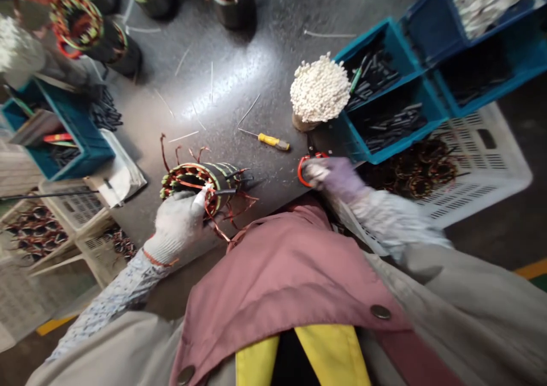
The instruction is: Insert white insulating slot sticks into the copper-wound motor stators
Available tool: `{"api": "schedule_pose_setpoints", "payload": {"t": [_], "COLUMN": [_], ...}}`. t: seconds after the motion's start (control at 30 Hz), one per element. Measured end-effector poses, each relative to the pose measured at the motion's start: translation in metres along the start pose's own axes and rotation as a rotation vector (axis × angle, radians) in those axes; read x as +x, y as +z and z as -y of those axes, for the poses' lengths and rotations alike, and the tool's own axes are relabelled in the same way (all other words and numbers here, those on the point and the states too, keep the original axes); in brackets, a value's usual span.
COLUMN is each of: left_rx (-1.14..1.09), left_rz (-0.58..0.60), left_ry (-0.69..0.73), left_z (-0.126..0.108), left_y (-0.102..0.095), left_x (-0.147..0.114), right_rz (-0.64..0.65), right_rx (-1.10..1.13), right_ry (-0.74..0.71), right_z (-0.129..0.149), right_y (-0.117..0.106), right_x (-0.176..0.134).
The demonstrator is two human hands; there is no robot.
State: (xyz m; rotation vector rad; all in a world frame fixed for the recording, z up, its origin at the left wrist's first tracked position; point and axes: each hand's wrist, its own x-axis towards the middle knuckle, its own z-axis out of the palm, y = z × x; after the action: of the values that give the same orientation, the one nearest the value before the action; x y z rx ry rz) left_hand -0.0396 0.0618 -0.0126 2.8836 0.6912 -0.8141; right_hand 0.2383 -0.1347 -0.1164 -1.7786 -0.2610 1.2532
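My left hand (179,221), in a white knit glove, is closed on the near side of a motor stator (222,175) that lies on the dark table. Copper leads and black sleeves stick out around the stator's rim. At the table's front edge, my right hand (327,175), also gloved, has its fingers at the red handles of a pair of scissors (302,171). Their dark blades point away from me, toward a bundle of white cable ties or sticks (320,90). Between the hands lies a yellow-handled screwdriver (273,142).
Blue bins (388,118) with black sleeve pieces stand at the right, above a white crate (482,175) of wound parts. More stators (233,4) stand at the back. Another blue bin (81,141) is at the left. Thin white strips (183,136) lie scattered on the table (265,67).
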Motion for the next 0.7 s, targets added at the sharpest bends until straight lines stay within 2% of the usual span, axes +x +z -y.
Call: {"api": "schedule_pose_setpoints", "payload": {"t": [0.07,0.1,0.13,0.2,0.3,0.43,0.6,0.7], "left_rx": [-0.012,-0.021,-0.031,-0.054,-0.091,-0.132,-0.091,-0.094], "left_rz": [0.014,0.014,0.008,-0.027,-0.098,-0.197,-0.291,-0.308], "left_ry": [0.0,0.004,0.009,0.018,0.037,0.071,0.121,0.141], "left_z": [0.0,0.0,0.001,0.002,0.006,0.011,0.017,0.017], "left_y": [-0.001,0.0,0.0,0.004,0.013,0.025,0.029,0.024], "left_x": [0.0,0.0,-0.001,-0.003,-0.005,-0.009,-0.016,-0.017], "right_rz": [0.126,0.158,0.19,0.235,0.267,0.242,0.203,0.244], "right_rx": [0.133,0.18,0.219,0.224,0.159,0.056,-0.397,-0.395], "right_ry": [0.153,0.196,0.23,0.227,0.178,0.109,-0.21,-0.198], "right_z": [-0.007,-0.009,-0.012,-0.014,-0.015,-0.016,-0.019,-0.023], "right_y": [0.06,0.083,0.101,0.122,0.132,0.132,0.127,0.124], "right_x": [0.01,0.019,0.029,0.048,0.065,0.069,0.073,0.076]}}
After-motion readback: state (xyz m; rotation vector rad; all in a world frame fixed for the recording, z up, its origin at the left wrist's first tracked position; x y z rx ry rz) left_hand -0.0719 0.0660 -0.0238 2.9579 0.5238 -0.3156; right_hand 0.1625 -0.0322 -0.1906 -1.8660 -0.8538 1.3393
